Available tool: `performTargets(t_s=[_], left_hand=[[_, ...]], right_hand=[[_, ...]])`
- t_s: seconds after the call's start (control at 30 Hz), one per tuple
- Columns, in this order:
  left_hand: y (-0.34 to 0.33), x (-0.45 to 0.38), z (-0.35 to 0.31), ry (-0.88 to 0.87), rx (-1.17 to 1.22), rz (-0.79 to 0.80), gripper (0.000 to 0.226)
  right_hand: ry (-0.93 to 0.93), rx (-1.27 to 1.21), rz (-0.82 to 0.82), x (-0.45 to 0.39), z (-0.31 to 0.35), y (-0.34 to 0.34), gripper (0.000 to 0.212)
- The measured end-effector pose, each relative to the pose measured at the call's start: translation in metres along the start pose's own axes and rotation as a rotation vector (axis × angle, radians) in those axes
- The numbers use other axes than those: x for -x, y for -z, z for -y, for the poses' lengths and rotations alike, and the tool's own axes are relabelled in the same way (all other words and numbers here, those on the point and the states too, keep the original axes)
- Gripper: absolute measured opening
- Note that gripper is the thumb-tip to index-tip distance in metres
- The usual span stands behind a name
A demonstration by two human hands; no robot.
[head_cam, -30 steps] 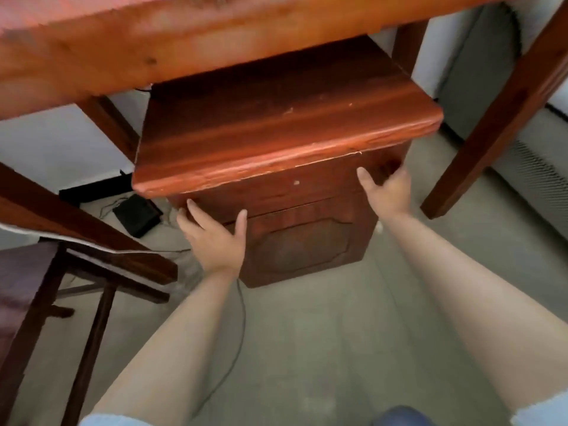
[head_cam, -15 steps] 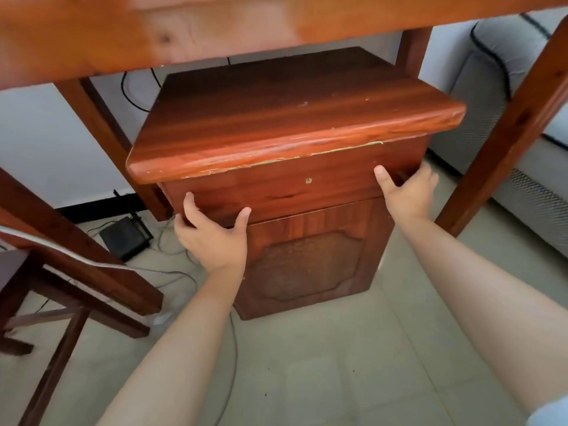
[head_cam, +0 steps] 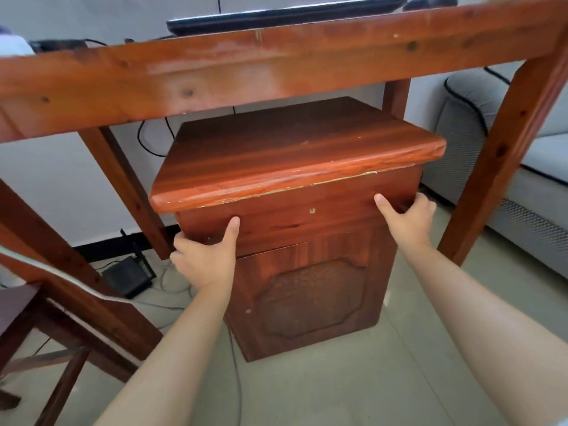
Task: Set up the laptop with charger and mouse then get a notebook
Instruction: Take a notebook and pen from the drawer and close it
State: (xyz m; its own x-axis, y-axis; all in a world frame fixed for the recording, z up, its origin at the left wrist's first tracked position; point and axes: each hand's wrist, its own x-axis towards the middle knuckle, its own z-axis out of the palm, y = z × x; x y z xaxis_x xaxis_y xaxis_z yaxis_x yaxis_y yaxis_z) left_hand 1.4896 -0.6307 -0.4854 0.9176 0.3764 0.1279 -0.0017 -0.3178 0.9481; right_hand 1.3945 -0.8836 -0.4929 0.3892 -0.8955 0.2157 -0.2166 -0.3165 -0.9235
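A small reddish wooden cabinet (head_cam: 310, 290) stands on the floor under the wooden table (head_cam: 276, 66). Below its overhanging top is a drawer front (head_cam: 301, 216). My left hand (head_cam: 204, 259) grips the drawer's left end, thumb on the front face. My right hand (head_cam: 408, 221) holds the right end, fingers wrapped round the corner. On the table top I see the edge of a dark laptop (head_cam: 285, 15) and a dark rounded shape (head_cam: 430, 1) at its right, maybe the mouse. No notebook is visible.
A grey sofa (head_cam: 534, 155) stands at the right, close to the table leg (head_cam: 504, 161). A black router (head_cam: 127, 278) and loose cables lie on the floor left of the cabinet. A dark wooden chair (head_cam: 27, 315) is at the lower left.
My view has risen and pulled back, bringing the table top and laptop edge into sight. Both hands have stayed on the two ends of the drawer front.
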Motion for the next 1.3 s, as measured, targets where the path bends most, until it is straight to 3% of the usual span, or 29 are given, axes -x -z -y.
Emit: performTargets(t_s=[0.37,0.53,0.6,0.67,0.73,0.83,0.93,1.03,1.3], left_hand=[[0.044,0.053,0.014,-0.04,-0.013,0.03,0.078],[0.058,0.065,-0.011,-0.211,-0.021,0.044,0.1],[0.066,0.062,-0.02,-0.37,-0.169,0.061,0.096],[0.076,0.06,-0.021,-0.653,-0.395,0.086,0.075],[0.083,0.059,-0.021,-0.957,-0.612,0.187,0.05],[0.085,0.055,-0.025,-1.194,-0.878,0.406,0.041],[0.085,0.054,-0.022,-1.159,-1.032,0.555,0.045],[0.083,0.052,-0.026,-1.2,-1.113,0.618,0.04],[0.088,0.058,-0.036,-1.229,-1.358,0.936,0.032]], right_hand=[[-0.092,-0.141,-0.162,0.023,-0.014,0.045,0.055],[0.012,-0.111,-0.161,0.037,-0.017,0.065,0.04],[0.114,-0.119,-0.09,0.035,-0.008,0.07,0.043],[0.249,-0.07,-0.032,0.029,0.004,0.078,0.062],[0.51,0.164,0.016,0.026,0.012,0.087,0.07],[0.959,0.495,0.17,0.037,0.014,0.098,0.072],[1.172,0.719,0.331,0.051,0.009,0.093,0.052],[1.042,0.786,0.531,0.047,0.021,0.087,0.033],[1.105,0.78,0.742,0.053,0.014,0.102,0.034]])
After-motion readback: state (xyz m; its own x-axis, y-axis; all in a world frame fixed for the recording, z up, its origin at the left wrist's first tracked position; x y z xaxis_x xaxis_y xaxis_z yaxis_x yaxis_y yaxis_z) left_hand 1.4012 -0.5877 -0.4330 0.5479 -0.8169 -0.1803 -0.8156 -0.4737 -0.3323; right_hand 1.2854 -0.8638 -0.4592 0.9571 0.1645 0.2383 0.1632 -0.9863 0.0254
